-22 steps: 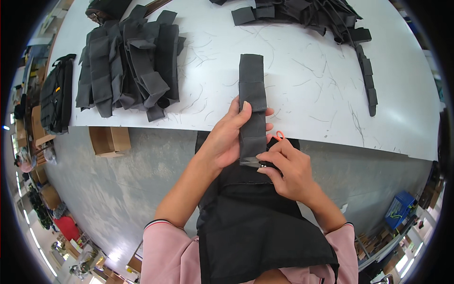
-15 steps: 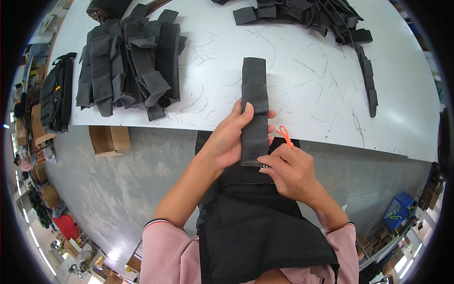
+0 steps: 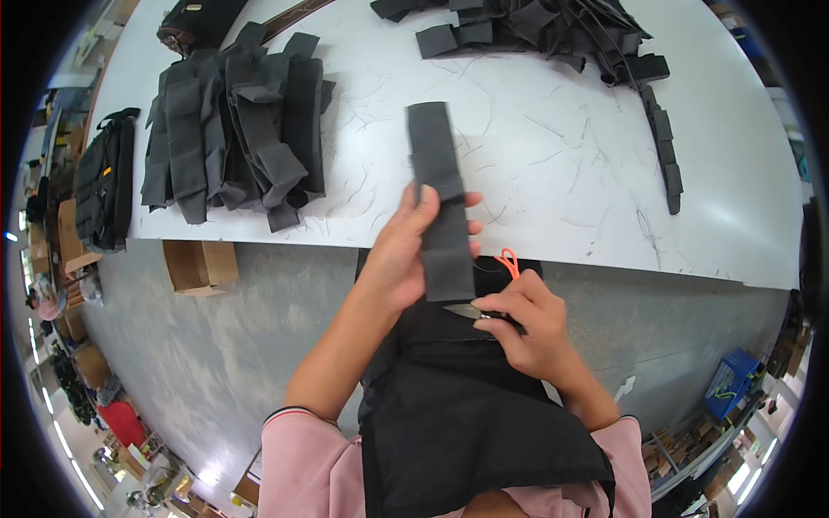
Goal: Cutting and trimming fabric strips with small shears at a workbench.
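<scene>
A dark grey fabric strip [image 3: 441,194] with stitched folds across it is gripped in my left hand [image 3: 402,246], thumb on its face and fingertips showing past its right edge. The strip points away from me, its near end over my black apron [image 3: 484,414]. My right hand [image 3: 528,324] is closed around small thread snips [image 3: 466,311]; the metal blades point left, just below the strip's near end and apart from it. An orange cord loop [image 3: 509,262] sticks up from behind the right hand.
On the white table [image 3: 363,186] lie a heap of grey strips [image 3: 229,129] at left and another pile [image 3: 535,34] at the back right. One strip [image 3: 663,151] hangs off that pile. A black backpack [image 3: 105,181] is at the left edge; loose threads are scattered about. A cardboard box [image 3: 200,266] stands below.
My left hand has moved the strip left and tilted it. The snips have come away from the strip's near end, and their blades now show.
</scene>
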`<act>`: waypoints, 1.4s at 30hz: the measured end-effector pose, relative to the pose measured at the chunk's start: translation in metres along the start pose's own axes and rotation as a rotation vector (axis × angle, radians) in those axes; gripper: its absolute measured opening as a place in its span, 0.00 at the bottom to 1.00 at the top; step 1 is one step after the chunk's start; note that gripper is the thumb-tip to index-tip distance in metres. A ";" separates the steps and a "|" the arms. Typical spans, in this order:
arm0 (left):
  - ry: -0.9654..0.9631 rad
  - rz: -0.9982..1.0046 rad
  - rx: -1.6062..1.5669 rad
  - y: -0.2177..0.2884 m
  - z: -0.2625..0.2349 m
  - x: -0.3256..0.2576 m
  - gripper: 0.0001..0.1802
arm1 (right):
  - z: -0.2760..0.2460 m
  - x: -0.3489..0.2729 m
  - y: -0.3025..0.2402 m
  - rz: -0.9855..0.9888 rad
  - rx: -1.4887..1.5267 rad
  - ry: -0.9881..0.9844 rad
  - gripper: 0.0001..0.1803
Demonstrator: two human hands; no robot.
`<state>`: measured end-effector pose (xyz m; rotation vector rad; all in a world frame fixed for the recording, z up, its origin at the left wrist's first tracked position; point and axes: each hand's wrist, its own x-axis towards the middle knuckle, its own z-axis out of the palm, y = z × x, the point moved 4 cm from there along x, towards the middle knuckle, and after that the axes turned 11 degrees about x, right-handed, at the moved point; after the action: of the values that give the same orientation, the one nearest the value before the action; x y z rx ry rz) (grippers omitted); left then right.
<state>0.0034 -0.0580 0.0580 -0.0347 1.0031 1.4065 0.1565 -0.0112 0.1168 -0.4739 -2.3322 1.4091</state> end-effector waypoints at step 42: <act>0.026 0.243 0.170 0.008 0.019 -0.009 0.22 | 0.006 0.021 0.023 0.167 0.117 0.089 0.16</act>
<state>0.0084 -0.0527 0.0793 0.2005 1.1755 1.5375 0.1369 0.0039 0.0968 -0.6954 -2.1682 1.5568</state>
